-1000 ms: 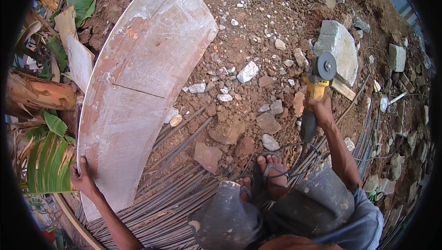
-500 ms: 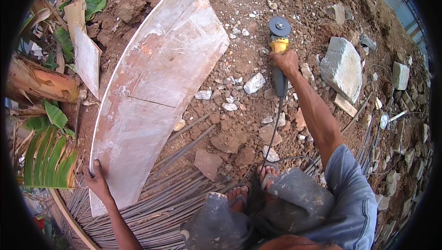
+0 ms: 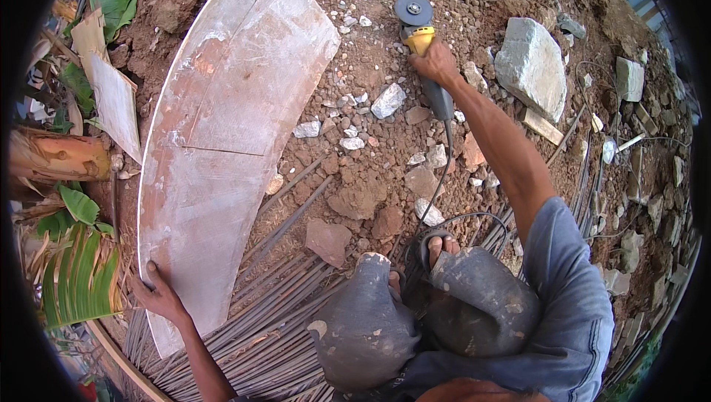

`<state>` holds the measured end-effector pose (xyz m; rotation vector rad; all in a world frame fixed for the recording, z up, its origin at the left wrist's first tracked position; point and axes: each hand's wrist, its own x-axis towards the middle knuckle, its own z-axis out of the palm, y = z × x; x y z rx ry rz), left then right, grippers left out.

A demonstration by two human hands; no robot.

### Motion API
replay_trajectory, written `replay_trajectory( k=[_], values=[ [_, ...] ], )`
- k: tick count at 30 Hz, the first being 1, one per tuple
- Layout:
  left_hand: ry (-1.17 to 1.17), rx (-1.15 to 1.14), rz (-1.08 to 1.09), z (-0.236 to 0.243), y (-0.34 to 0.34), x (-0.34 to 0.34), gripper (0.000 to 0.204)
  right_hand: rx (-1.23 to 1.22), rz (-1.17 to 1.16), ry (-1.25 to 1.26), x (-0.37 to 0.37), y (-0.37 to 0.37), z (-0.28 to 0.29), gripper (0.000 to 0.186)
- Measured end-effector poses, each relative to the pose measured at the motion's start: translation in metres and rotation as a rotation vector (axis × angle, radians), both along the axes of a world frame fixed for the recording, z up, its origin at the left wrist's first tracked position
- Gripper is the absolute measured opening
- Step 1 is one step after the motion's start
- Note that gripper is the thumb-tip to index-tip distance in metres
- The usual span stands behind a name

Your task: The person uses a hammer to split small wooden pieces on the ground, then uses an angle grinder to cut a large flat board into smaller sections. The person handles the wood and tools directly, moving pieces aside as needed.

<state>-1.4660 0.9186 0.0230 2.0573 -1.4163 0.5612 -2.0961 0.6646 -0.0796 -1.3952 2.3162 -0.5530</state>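
R hand (image 3: pixel 437 65) clenched round the yellow-and-grey angle grinder w/ dark round disc (image 3: pixel 421 31), held out at 12 o'clock over red dirt & rubble. L hand (image 3: pixel 159 298) at 8 o'clock grips the edge of the big curved whitish plywood panel (image 3: pixel 222 143), which lies on thin steel rebar rods (image 3: pixel 281 313).

Risks, as I judge: the grinder's black cord (image 3: pixel 437 194) trails back by the sandalled feet, so a snag or trip is likely. One-handed hold means kickback could twist the disc. Loose stones could give poor footing.
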Motion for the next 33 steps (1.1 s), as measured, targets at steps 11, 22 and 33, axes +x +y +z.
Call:
replay_trajectory(
  k=[11, 22, 33],
  values=[
    [-0.103, 0.009, 0.053, -0.004, 0.010, 0.011, 0.047, -0.176, 0.137, 0.239, -0.050, -0.075, 0.060, 0.057],
    [-0.036, 0.143, 0.094, -0.004, 0.002, 0.003, 0.047, -0.074, -0.154, 0.276, -0.028, -0.053, 0.003, 0.086],
    [0.137, 0.355, 0.059, 0.046, 0.004, -0.013, 0.060, -0.487, 0.614, -0.419, 0.138, -0.077, 0.112, 0.102]
  ],
)
